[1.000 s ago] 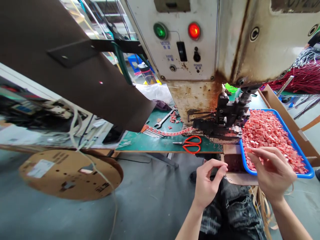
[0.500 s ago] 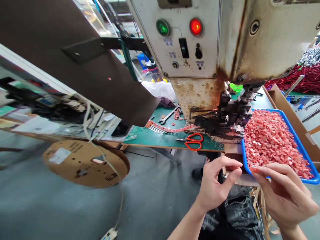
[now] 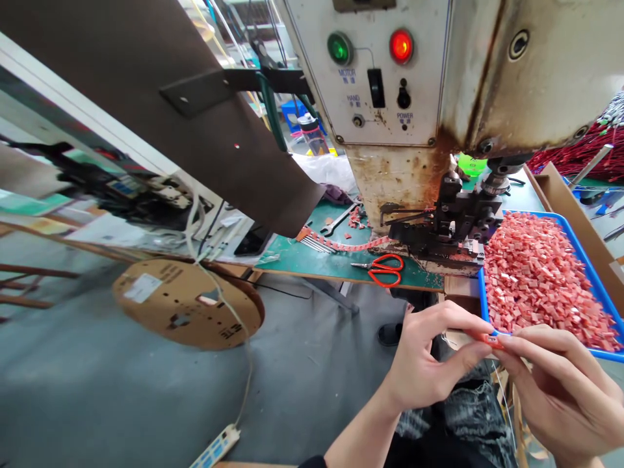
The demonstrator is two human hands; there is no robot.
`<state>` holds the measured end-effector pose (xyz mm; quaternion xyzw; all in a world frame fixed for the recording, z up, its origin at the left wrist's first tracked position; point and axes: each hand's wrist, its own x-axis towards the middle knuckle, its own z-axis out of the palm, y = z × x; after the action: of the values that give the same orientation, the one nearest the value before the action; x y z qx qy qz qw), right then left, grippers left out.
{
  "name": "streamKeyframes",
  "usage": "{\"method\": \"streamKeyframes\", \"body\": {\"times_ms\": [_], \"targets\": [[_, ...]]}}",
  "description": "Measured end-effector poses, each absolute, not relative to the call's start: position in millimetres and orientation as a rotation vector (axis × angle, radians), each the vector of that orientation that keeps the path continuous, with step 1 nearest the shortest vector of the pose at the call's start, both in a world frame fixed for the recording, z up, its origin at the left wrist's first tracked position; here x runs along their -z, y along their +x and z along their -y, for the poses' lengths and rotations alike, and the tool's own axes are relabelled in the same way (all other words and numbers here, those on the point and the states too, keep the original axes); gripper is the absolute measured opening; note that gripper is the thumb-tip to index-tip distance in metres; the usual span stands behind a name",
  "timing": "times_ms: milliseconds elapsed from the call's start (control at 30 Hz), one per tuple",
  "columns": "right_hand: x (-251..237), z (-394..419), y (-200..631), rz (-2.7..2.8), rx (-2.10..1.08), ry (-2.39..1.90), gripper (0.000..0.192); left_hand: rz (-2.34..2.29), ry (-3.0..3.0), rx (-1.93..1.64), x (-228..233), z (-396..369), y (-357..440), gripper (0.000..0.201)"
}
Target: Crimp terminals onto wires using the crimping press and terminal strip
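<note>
Head view: a red piece [image 3: 494, 341] is pinched in the fingertips of the left hand [image 3: 423, 359] and right hand [image 3: 565, 383], near the blue tray [image 3: 482, 296]; it might be dropped if pinched loosely.

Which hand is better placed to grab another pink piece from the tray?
Probably the right hand, since it's closer to the heap of pink pieces in the blue tray than the left hand. Both hands are at one small piece, though.

Left grip [image 3: 431, 356], right grip [image 3: 560, 383], pinching close together
</note>
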<state>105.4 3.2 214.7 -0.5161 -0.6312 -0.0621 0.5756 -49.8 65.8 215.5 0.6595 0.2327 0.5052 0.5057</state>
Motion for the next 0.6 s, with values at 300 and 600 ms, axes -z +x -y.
{"method": "streamKeyframes", "body": {"times_ms": [300, 600], "targets": [[-218.0, -6.1, 100.4, 1.518, 0.04, -1.125, 0.025, -0.458, 1.564, -1.322, -215.7, -65.7, -53.0, 0.012], [-218.9, -6.6, 96.2, 1.531, -0.004, -1.109, 0.026, -0.42, 1.484, -1.313, -214.7, -65.6, -56.9, 0.019]]}}
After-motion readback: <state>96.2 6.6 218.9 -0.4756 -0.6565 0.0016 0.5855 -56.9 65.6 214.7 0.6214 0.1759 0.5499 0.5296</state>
